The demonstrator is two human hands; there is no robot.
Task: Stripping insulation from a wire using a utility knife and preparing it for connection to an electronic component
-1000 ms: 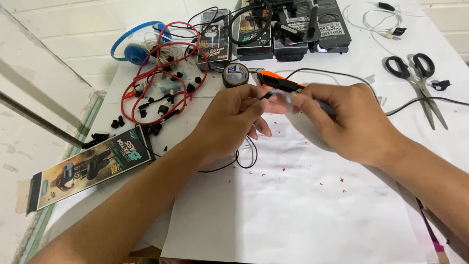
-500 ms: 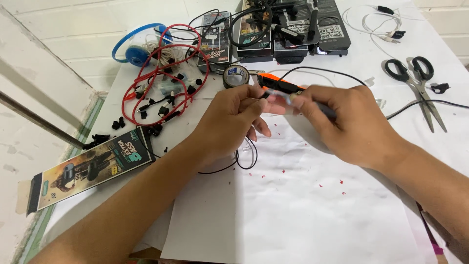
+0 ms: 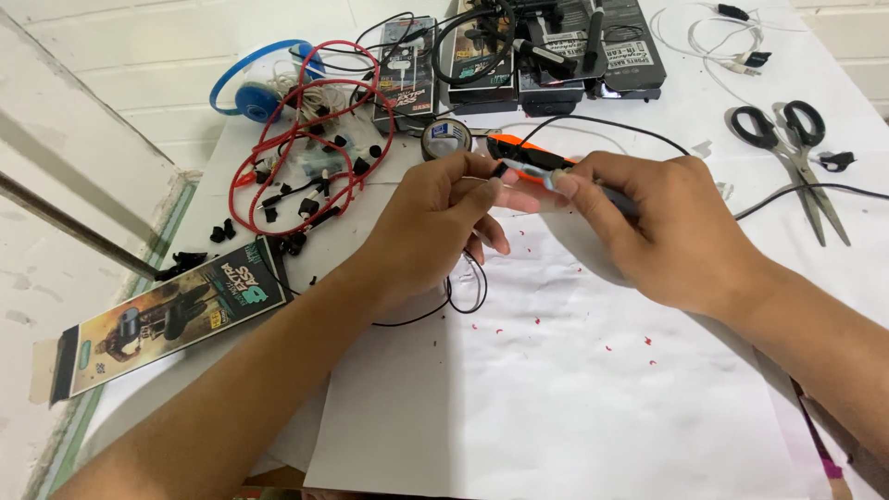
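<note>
Pinching a thin black wire [image 3: 468, 287] between thumb and fingertips, the left hand [image 3: 435, 227] is holding its end up over the white paper sheet [image 3: 556, 389]; the wire's slack is looping down onto the sheet below the palm. The right hand [image 3: 667, 227] is gripping an orange-and-black tool [image 3: 523, 153], fingers closed around it, its tip meeting the wire end. Black-handled scissors [image 3: 796, 157] are lying well apart at right; red cables [image 3: 306, 157] are piling at upper left.
</note>
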